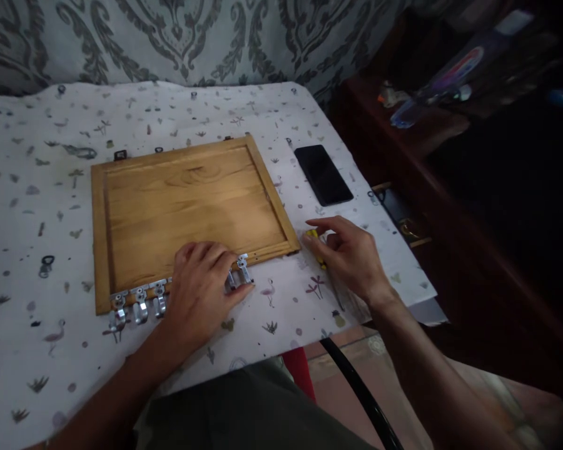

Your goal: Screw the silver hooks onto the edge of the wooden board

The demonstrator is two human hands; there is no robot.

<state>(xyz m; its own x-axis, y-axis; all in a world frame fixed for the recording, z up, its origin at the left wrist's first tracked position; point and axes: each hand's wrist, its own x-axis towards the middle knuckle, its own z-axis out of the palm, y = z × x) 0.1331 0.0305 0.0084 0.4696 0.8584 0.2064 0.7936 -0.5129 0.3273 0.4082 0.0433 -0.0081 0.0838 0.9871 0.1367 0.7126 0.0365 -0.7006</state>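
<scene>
Left hand, flat, grip released, pins wooden hook rack near front bench edge; right hand curls over yellow screwdriver, grip closure unclear.

Head camera looks forward-down, close over the table.

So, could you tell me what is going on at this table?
A seated person works at a cloth-covered table. The left hand rests flat on the near edge of a wooden panel, over its row of metal hooks. The right hand lies over a yellow-handled screwdriver beside the panel; whether its grip is closed is unclear. A black phone lies farther back.
</scene>
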